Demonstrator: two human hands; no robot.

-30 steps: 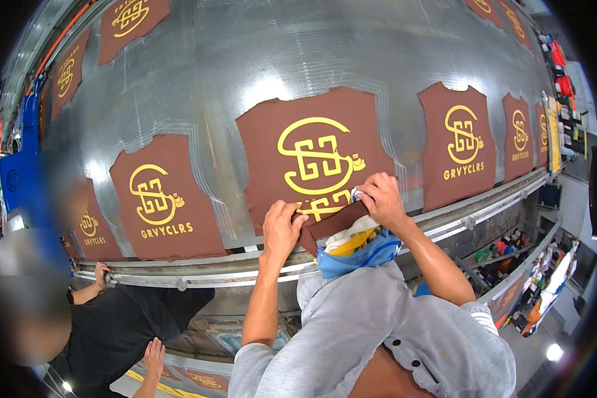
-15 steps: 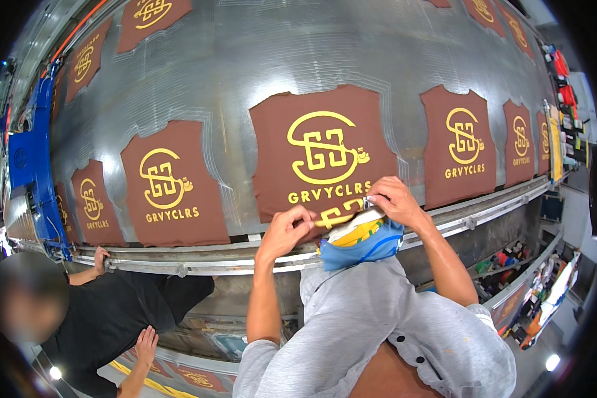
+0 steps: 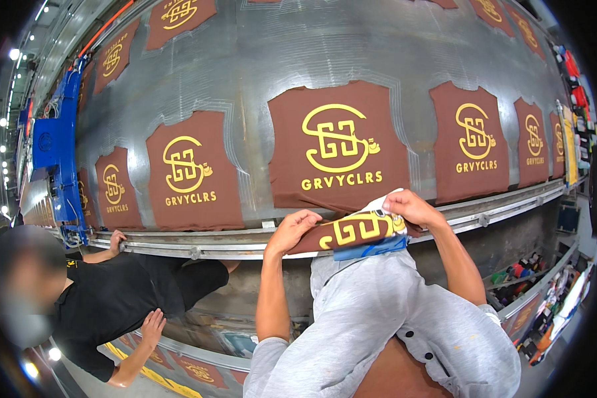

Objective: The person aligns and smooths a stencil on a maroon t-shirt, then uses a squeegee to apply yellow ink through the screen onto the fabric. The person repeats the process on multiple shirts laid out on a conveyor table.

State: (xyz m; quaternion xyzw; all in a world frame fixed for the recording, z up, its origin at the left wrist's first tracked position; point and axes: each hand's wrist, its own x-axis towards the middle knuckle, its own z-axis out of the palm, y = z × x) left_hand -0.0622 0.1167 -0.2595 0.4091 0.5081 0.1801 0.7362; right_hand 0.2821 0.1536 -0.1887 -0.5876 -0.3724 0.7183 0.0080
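Observation:
Just below the middle brown fabric piece (image 3: 288, 126), which lies on the grey table with a large yellow print, my left hand (image 3: 292, 229) pinches one end of a folded brown strip (image 3: 328, 240) with yellow print. My right hand (image 3: 411, 207) grips its other end, where white cloth shows at the fingers. Blue fabric (image 3: 368, 251) hangs under the strip, against my grey clothing (image 3: 358, 292). The held cloth rests over the metal rail at the table's front edge, partly hiding it.
Similar printed pieces (image 3: 191, 159) lie in rows along the table (image 3: 245, 60). A blue machine part (image 3: 65, 152) is at left. A co-worker (image 3: 113, 298) in black is at lower left, one hand on the rail (image 3: 166, 242). Crowded racks (image 3: 524, 278) stand at lower right.
Both my hands have moved down and right with the held cloth, uncovering the lower print of the middle piece. The held strip now shows more yellow print. The view has shifted slightly.

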